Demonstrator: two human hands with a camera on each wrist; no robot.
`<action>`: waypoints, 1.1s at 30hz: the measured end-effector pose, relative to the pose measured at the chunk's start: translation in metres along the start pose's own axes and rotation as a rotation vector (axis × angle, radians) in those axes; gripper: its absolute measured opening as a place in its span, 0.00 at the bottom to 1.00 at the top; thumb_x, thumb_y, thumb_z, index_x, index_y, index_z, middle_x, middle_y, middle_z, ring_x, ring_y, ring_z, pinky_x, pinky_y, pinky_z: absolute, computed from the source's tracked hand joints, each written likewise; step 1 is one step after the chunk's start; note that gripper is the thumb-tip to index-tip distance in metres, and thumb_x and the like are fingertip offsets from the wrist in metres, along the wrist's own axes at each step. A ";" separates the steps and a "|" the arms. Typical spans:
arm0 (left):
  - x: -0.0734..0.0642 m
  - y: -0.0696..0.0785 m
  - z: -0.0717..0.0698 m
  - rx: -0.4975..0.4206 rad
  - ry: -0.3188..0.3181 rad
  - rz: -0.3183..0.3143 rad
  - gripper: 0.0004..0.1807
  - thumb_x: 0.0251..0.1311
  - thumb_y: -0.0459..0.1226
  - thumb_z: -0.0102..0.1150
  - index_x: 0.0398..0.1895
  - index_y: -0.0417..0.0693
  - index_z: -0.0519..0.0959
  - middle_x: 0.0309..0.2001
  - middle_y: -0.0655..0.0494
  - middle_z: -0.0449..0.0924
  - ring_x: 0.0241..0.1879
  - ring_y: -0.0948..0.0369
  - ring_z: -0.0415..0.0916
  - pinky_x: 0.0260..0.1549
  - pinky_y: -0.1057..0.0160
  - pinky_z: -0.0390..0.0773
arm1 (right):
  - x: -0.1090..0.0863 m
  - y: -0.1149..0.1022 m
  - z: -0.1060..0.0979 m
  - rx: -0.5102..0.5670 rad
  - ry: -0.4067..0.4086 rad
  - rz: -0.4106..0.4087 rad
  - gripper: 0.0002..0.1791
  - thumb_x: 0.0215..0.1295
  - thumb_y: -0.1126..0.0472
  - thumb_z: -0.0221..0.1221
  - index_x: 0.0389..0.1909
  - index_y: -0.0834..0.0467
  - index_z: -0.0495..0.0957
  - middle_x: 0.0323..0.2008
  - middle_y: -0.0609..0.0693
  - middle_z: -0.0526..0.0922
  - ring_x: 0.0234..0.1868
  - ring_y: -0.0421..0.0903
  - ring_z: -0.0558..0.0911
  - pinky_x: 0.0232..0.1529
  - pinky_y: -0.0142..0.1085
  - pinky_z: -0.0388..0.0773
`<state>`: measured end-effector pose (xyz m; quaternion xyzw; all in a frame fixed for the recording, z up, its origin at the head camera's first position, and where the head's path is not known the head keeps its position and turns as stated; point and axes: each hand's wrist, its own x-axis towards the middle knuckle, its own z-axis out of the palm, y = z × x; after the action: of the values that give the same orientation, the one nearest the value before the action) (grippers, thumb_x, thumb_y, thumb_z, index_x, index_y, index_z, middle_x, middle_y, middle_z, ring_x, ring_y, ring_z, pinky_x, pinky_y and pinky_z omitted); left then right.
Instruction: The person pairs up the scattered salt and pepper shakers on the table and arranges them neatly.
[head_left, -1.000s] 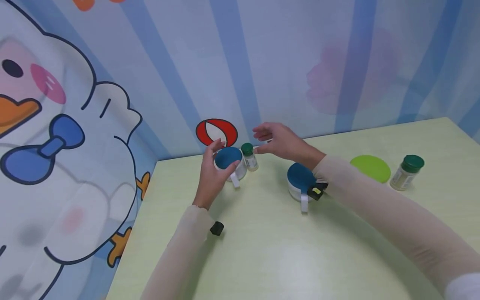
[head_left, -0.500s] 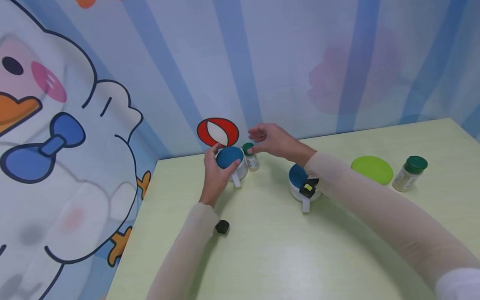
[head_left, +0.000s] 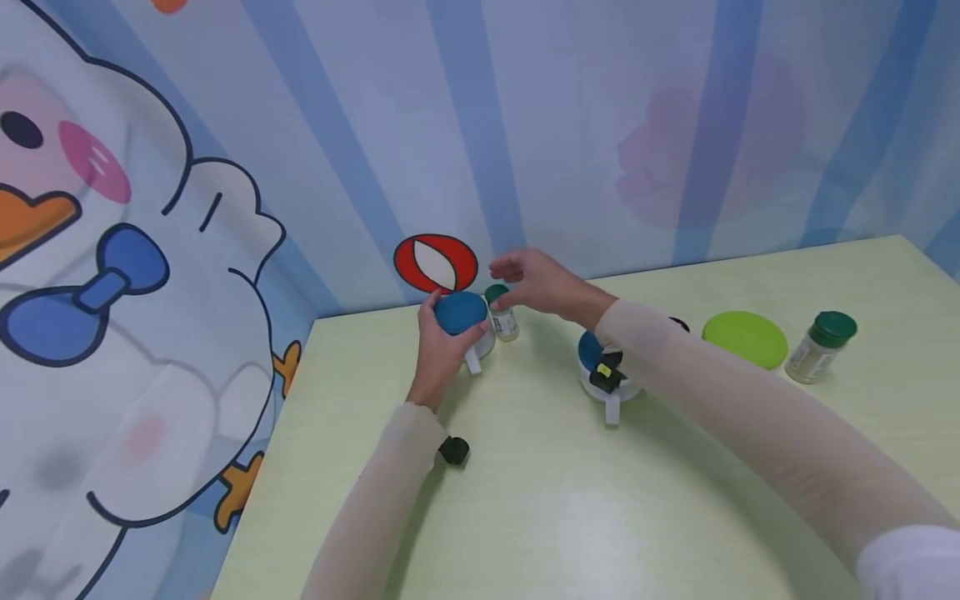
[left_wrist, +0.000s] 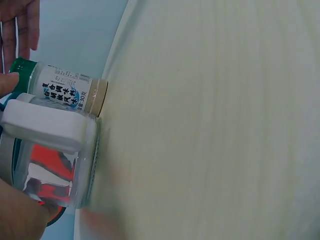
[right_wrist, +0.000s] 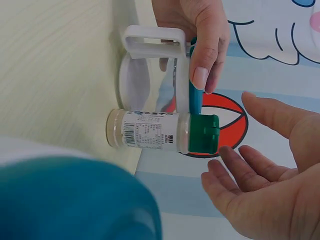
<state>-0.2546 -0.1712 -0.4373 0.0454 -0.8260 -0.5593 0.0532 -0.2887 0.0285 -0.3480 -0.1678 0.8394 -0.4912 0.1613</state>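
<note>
My left hand point(head_left: 441, 350) holds a clear, white-handled jar by its blue lid point(head_left: 461, 312), with the thumb on the near side and the fingers behind. The jar's handle point(left_wrist: 45, 122) points towards me. Close beside this jar, on its right, stands a small seasoning bottle point(head_left: 506, 324) with a green cap point(right_wrist: 204, 133) and a printed label. Around that cap my right hand point(head_left: 547, 286) is spread, its thumb and fingers wide apart. In the right wrist view, a gap shows between the cap and the right thumb.
A second blue-lidded jar point(head_left: 592, 352) stands partly hidden behind my right sleeve. Further right lie a round green disc point(head_left: 745, 337) and another green-capped bottle point(head_left: 817, 350). The patterned wall point(head_left: 585, 150) rises right behind the table's back edge.
My right hand has come left, closer around the green cap. The left hand has shifted slightly right around the lid. Jars and bottles stay in place.
</note>
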 end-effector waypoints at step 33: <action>-0.007 -0.004 0.003 -0.031 -0.004 -0.018 0.56 0.55 0.44 0.74 0.80 0.55 0.45 0.75 0.51 0.54 0.73 0.48 0.54 0.67 0.41 0.69 | -0.006 -0.008 0.010 -0.318 -0.137 0.055 0.18 0.63 0.65 0.69 0.53 0.61 0.79 0.50 0.55 0.83 0.51 0.50 0.79 0.55 0.41 0.81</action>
<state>-0.2481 -0.1690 -0.4421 0.0508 -0.8169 -0.5726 0.0474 -0.2779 0.0193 -0.3449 -0.2013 0.8979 -0.3350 0.2026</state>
